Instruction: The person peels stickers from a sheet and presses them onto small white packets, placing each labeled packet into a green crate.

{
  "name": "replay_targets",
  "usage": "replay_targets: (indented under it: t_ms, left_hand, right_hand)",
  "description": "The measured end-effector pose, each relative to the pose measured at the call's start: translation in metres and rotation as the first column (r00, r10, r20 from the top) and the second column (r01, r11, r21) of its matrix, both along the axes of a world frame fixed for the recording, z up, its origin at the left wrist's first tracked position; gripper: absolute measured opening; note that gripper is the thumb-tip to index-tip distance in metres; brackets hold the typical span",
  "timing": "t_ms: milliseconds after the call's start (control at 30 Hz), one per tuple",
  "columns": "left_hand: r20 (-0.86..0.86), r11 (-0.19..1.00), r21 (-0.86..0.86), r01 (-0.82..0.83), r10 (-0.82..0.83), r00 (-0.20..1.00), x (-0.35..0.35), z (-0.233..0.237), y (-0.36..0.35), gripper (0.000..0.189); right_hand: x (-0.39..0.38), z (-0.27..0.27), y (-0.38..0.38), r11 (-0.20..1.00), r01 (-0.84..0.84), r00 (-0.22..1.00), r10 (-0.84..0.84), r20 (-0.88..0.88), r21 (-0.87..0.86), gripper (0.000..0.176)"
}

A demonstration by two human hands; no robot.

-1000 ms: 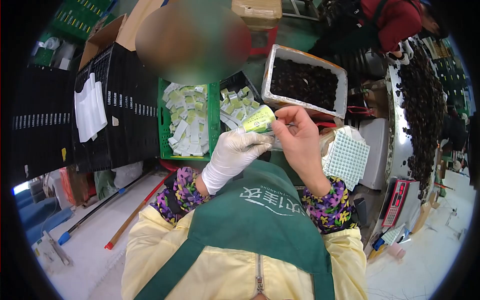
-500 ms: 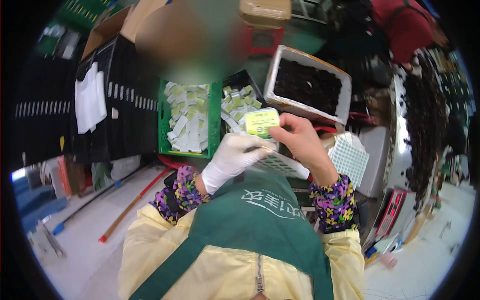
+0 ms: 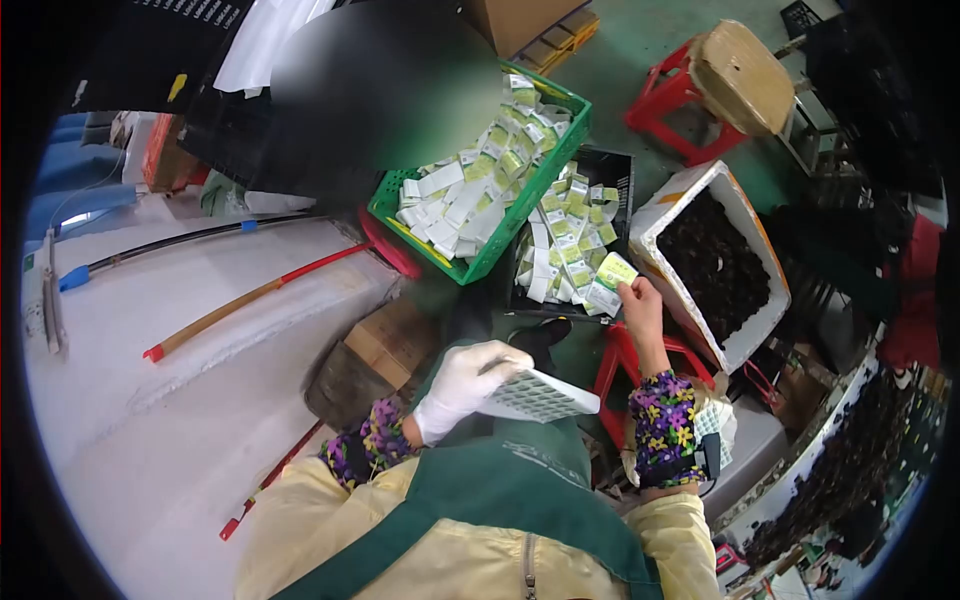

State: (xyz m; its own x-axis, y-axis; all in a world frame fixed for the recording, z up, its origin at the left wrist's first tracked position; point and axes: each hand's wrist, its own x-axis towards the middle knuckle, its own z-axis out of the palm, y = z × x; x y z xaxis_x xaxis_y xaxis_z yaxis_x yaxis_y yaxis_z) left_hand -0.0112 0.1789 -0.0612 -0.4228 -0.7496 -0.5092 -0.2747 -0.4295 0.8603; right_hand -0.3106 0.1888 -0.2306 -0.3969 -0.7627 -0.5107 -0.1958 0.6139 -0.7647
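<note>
My left hand (image 3: 468, 388), in a white glove, is closed on the edge of a stack of sticker sheets (image 3: 540, 396) with rows of small green-grey shapes. My bare right hand (image 3: 640, 303) pinches a yellow-green and white labelled packet (image 3: 609, 284) by its lower right corner. That packet hangs over the front right of a black crate (image 3: 625, 195) filled with similar packets (image 3: 575, 225). Left of it, a green crate (image 3: 520, 222) holds many more white and green packets (image 3: 470, 190).
A white foam box (image 3: 645, 225) of dark pieces stands to the right. Behind it is a red stool (image 3: 662, 95) with a wrapped top. Cardboard boxes (image 3: 390, 345) lie at lower left, near red-tipped poles (image 3: 255, 297). A person in red (image 3: 915, 300) is at far right.
The view has turned. My right hand has moved away from my left hand with the packet, out to the black crate. My left hand still holds the sheets, now lying more apart from the packet.
</note>
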Motion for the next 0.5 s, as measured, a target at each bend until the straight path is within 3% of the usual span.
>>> replay_targets:
  t_ms: [33, 100, 167, 233, 300, 333, 367, 433, 500]
  left_hand:
    - [0.013, 1.0, -0.016, -0.016, 0.016, 1.0, 0.01, -0.01, -0.001, 0.011]
    - [-0.01, 0.994, 0.029, -0.107, 0.107, 0.994, 0.022, -0.026, -0.006, 0.009]
    - [-0.002, 0.99, 0.055, -0.128, 0.129, 0.992, 0.035, -0.048, -0.013, 0.008]
    - [0.014, 0.976, 0.146, -0.161, 0.161, 0.987, 0.049, -0.065, -0.024, 0.008]
    - [0.025, 0.968, 0.167, -0.188, 0.187, 0.982, 0.064, -0.079, -0.034, 0.008]
    - [0.033, 0.965, 0.148, -0.216, 0.213, 0.976, 0.074, -0.085, -0.039, 0.009]
    - [0.038, 0.962, 0.127, -0.241, 0.238, 0.971, 0.083, -0.091, -0.044, 0.009]
    - [0.023, 0.956, 0.152, -0.249, 0.249, 0.968, 0.104, -0.105, -0.052, 0.011]
    - [0.032, 0.925, 0.21, -0.317, 0.318, 0.948, 0.121, -0.119, -0.058, 0.012]
  right_hand:
    - [0.005, -0.019, -0.005, 0.997, -0.07, 0.994, 0.073, -0.081, 0.04, 0.013]
    - [0.014, -0.05, -0.012, 0.997, -0.041, 0.997, 0.044, -0.057, 0.065, 0.016]
    - [0.021, -0.076, -0.023, 0.972, -0.16, 0.947, 0.201, -0.249, 0.174, 0.021]
    - [0.028, -0.103, -0.036, 0.945, -0.177, 0.932, 0.25, -0.264, 0.274, 0.025]
    - [0.039, -0.127, -0.046, 0.893, -0.226, 0.808, 0.394, -0.437, 0.388, 0.022]
    - [0.045, -0.136, -0.057, 0.864, -0.17, 0.772, 0.415, -0.482, 0.473, 0.023]
    - [0.051, -0.144, -0.068, 0.859, -0.167, 0.77, 0.421, -0.48, 0.484, 0.023]
    - [0.077, -0.14, -0.105, 0.96, -0.137, 0.794, 0.253, -0.552, 0.243, 0.026]
    - [0.109, -0.146, -0.147, 0.955, -0.236, 0.857, 0.291, -0.425, 0.178, 0.033]
